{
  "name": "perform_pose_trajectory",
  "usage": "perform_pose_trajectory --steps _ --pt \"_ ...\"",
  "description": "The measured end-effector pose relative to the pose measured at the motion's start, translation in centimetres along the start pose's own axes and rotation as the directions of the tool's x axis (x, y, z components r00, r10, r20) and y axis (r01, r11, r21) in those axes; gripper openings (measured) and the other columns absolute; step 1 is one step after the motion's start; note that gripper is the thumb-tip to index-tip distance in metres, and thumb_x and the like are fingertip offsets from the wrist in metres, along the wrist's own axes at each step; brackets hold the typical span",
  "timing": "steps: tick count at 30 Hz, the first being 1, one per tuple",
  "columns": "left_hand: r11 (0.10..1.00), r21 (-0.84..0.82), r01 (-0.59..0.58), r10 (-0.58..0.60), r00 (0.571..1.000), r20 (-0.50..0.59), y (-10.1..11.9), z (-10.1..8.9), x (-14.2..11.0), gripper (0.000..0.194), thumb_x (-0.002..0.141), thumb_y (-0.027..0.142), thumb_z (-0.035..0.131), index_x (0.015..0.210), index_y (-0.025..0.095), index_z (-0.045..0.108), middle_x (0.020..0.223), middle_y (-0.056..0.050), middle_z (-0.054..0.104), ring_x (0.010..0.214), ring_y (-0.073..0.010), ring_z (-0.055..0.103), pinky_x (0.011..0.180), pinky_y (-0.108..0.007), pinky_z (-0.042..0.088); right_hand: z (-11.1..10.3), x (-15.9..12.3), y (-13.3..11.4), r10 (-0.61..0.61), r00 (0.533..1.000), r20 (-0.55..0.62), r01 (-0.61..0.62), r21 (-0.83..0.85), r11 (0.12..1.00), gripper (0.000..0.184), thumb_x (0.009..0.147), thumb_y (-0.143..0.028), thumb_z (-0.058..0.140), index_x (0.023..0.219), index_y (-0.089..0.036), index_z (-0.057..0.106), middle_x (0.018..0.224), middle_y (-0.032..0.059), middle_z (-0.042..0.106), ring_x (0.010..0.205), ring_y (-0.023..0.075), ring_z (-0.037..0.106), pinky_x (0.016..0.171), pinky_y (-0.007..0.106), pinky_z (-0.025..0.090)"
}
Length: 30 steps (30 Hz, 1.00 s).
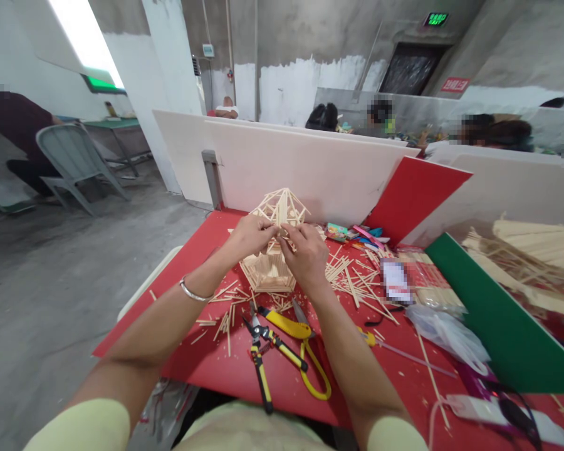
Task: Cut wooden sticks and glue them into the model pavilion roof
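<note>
A small building model [269,275] made of thin wooden sticks stands on the red table, with an open pointed roof frame [286,199] at its top. My left hand [254,237] reaches in from the left, its thumb and fingers pinched at the front of the roof. From the right, my right hand [306,254] meets it there, also pinched. A small pale piece shows between the fingertips, too small to name. Close to me lie yellow-and-black pruning shears [262,351], a yellow utility knife [286,323] and yellow-handled scissors [317,376].
Loose sticks [352,279] are scattered around the model on the red table [202,244]. Stick packs [435,285], a clear plastic bag [446,332] and a glue gun [498,410] lie to the right. White boards [301,160] and a green board [507,319] form partitions. Other people sit beyond.
</note>
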<state>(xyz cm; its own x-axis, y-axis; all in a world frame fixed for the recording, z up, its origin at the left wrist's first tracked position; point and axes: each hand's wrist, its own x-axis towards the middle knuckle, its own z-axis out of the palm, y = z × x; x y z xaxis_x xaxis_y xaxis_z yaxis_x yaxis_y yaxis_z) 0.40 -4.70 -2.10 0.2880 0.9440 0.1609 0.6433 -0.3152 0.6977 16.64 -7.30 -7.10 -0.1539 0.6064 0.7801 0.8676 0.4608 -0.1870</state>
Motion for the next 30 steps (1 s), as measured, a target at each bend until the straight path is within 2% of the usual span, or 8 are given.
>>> perform_pose_trajectory --steps 6,14,24,27,30 --pt "1.0 0.0 -0.014 0.014 1.0 -0.012 0.0 0.0 -0.1 0.036 0.086 0.036 0.047 0.059 0.017 0.06 0.045 0.001 0.058 0.038 -0.0097 0.053 0.043 -0.02 0.039 -0.2 0.1 0.2 -0.048 0.999 -0.025 0.048 -0.012 0.999 0.032 0.095 -0.038 0.054 0.123 -0.024 0.063 0.097 0.0058 0.062 0.092 0.0197 0.052 0.079 0.03 0.04" --pt "0.998 0.044 -0.035 0.037 0.999 -0.04 0.1 0.0 -0.2 0.031 0.083 0.028 0.045 0.057 0.017 0.058 0.046 0.001 0.059 0.043 -0.0102 0.056 0.045 -0.02 0.037 -0.4 1.4 0.1 -0.139 0.986 0.094 0.151 -0.135 0.979 0.041 0.092 -0.041 0.059 0.132 -0.033 0.056 0.096 0.006 0.057 0.09 0.0215 0.045 0.07 0.031 0.035" --pt "0.997 0.026 -0.071 0.072 0.996 -0.047 -0.3 0.3 -0.6 0.034 0.086 0.029 0.046 0.058 0.017 0.06 0.046 0.002 0.058 0.04 -0.0099 0.054 0.044 -0.02 0.038 -1.1 1.8 -0.6 -0.132 0.979 0.155 0.165 -0.23 0.959 0.037 0.093 -0.039 0.056 0.129 -0.031 0.056 0.097 0.0067 0.055 0.092 0.0229 0.042 0.067 0.031 0.032" --pt "0.994 0.029 -0.101 0.104 0.987 -0.122 -0.5 0.2 -1.1 0.034 0.087 0.032 0.049 0.059 0.017 0.062 0.046 0.002 0.057 0.041 -0.0102 0.052 0.045 -0.021 0.036 -1.1 1.7 -0.8 -0.113 0.981 0.159 0.147 -0.222 0.964 0.036 0.094 -0.039 0.053 0.129 -0.03 0.056 0.098 0.0068 0.055 0.092 0.0226 0.042 0.069 0.031 0.033" --pt "0.984 0.03 -0.173 0.174 0.935 -0.308 -0.8 0.0 -1.2 0.029 0.085 0.033 0.055 0.066 0.017 0.068 0.05 0.002 0.057 0.047 -0.0101 0.051 0.047 -0.022 0.034 -1.0 1.7 -1.0 -0.098 0.983 0.154 0.13 -0.215 0.968 0.036 0.097 -0.043 0.047 0.128 -0.028 0.056 0.098 0.0078 0.055 0.093 0.023 0.042 0.072 0.032 0.034"
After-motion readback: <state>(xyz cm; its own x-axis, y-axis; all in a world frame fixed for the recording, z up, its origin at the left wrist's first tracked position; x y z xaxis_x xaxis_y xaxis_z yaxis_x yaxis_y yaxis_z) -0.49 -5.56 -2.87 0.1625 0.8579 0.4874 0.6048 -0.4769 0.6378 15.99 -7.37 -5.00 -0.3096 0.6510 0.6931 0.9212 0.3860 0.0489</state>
